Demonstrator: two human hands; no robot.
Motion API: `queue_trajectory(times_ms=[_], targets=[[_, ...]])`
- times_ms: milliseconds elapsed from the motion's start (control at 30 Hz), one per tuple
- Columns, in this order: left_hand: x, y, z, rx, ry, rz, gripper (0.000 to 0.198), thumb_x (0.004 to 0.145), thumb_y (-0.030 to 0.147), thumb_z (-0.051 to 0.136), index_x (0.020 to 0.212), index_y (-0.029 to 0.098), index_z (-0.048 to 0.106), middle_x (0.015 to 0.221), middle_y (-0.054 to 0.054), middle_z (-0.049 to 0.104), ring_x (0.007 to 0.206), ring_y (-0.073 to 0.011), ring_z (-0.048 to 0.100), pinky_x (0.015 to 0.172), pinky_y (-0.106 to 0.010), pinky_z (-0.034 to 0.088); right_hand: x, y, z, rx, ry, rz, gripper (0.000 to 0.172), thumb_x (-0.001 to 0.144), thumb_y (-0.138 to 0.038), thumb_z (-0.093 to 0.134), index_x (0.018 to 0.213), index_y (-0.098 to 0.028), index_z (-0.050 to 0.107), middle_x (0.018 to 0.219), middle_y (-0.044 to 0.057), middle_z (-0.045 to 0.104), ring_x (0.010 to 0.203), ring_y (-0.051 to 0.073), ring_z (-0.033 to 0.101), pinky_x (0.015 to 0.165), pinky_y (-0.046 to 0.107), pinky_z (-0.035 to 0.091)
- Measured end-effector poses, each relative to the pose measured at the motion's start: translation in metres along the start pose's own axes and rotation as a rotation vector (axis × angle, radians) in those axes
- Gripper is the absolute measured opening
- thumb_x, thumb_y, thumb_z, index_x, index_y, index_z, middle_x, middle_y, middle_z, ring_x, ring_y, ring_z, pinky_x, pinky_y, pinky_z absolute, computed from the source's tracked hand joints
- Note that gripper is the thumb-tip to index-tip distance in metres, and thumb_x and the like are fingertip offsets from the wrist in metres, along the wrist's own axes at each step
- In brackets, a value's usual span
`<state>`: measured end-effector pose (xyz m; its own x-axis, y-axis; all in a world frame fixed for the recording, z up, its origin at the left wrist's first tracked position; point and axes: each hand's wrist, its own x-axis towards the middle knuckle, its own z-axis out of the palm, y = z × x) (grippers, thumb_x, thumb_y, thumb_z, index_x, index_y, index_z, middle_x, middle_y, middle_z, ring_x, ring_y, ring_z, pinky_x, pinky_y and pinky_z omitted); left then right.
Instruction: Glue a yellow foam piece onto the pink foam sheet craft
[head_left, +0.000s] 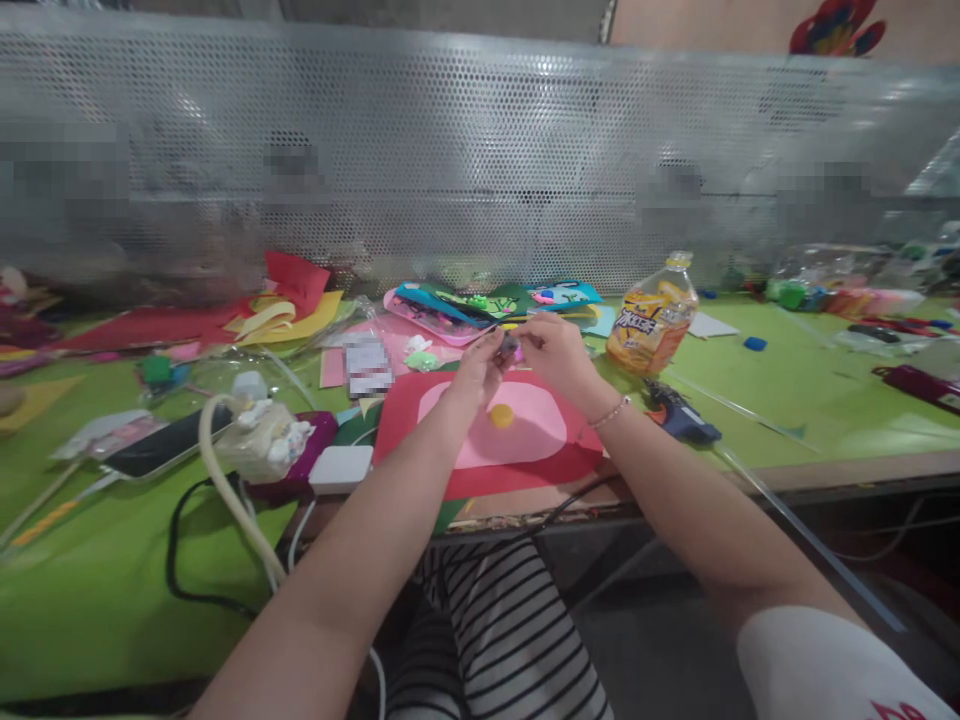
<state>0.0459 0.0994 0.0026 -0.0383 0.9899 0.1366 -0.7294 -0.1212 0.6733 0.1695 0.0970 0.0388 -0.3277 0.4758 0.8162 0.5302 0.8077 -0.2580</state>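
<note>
My left hand (478, 368) and my right hand (553, 355) meet above the green table (112, 590), their fingers pinched together on a small piece (511, 346) too small to name. Right below them lies a red foam sheet (480, 475) with a pink oval (525, 425) on it and a small yellow disc (502, 415) on the pink. A thin bracelet sits on my right wrist.
A blue glue gun (679, 415) and a yellow juice bottle (654, 318) lie right of my hands. Foam sheets (292, 300) and cut shapes (495, 300) pile up behind them. A phone (169, 440), a charger (341, 468) and cables lie at left. A perforated metal screen (480, 150) closes the back.
</note>
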Motion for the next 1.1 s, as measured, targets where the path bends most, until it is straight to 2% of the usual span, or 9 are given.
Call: queue_trajectory(times_ms=[300,367,533,600,733,933,1100], targets=[[0.004,0.009,-0.004,-0.05,0.131,0.001,0.017,0.066,0.025,0.071,0.068,0.015,0.057,0.062,0.001,0.062,0.059,-0.0063,0.058,0.063,-0.019,0.045,0.006,-0.005,-0.014,0.018,0.067,0.05,0.024,0.071,-0.008,0.047,0.076,-0.017,0.069,0.069,0.003,0.061,0.061,0.014,0.052,0.06,0.027,0.043],[0.002,0.008,-0.002,-0.055,0.115,-0.001,0.018,0.065,0.025,0.071,0.069,0.015,0.057,0.062,0.001,0.062,0.058,-0.0061,0.058,0.062,-0.018,0.045,0.005,-0.004,-0.012,0.024,0.061,0.042,0.024,0.071,-0.008,0.047,0.076,-0.017,0.069,0.069,0.003,0.061,0.062,0.014,0.052,0.06,0.027,0.043],[-0.002,0.003,0.003,-0.057,-0.029,-0.025,0.02,0.062,0.027,0.073,0.07,0.015,0.059,0.063,0.001,0.063,0.058,-0.0066,0.058,0.059,-0.018,0.045,0.002,-0.003,-0.004,-0.002,0.008,-0.013,0.024,0.072,-0.007,0.047,0.077,-0.017,0.069,0.07,0.004,0.06,0.065,0.014,0.053,0.062,0.026,0.043],[-0.002,0.001,0.004,-0.052,-0.05,-0.023,0.022,0.062,0.028,0.073,0.069,0.015,0.058,0.062,0.001,0.062,0.057,-0.0065,0.058,0.059,-0.018,0.045,0.001,-0.005,-0.002,-0.008,-0.004,-0.03,0.024,0.073,-0.007,0.047,0.077,-0.017,0.069,0.07,0.004,0.06,0.065,0.014,0.053,0.062,0.026,0.043],[0.0,0.002,0.001,-0.034,-0.024,0.0,0.023,0.061,0.027,0.074,0.071,0.014,0.059,0.065,0.001,0.063,0.059,-0.0069,0.059,0.061,-0.019,0.045,0.001,-0.005,-0.003,-0.003,0.012,-0.057,0.024,0.072,-0.006,0.047,0.076,-0.016,0.068,0.071,0.004,0.06,0.066,0.014,0.053,0.062,0.026,0.043],[-0.001,0.009,0.001,-0.069,0.129,0.015,0.022,0.063,0.027,0.073,0.069,0.014,0.057,0.06,0.002,0.061,0.054,-0.0061,0.057,0.058,-0.018,0.045,0.004,-0.005,-0.012,0.021,0.077,-0.034,0.023,0.072,-0.007,0.048,0.077,-0.016,0.068,0.067,0.003,0.058,0.061,0.013,0.051,0.06,0.026,0.043],[-0.003,0.007,0.006,-0.073,0.042,-0.016,0.02,0.064,0.026,0.072,0.069,0.014,0.058,0.062,0.0,0.062,0.056,-0.0069,0.058,0.059,-0.019,0.045,0.002,-0.004,-0.008,0.022,0.055,-0.031,0.023,0.072,-0.007,0.048,0.078,-0.017,0.068,0.069,0.003,0.059,0.062,0.013,0.051,0.06,0.026,0.043]])
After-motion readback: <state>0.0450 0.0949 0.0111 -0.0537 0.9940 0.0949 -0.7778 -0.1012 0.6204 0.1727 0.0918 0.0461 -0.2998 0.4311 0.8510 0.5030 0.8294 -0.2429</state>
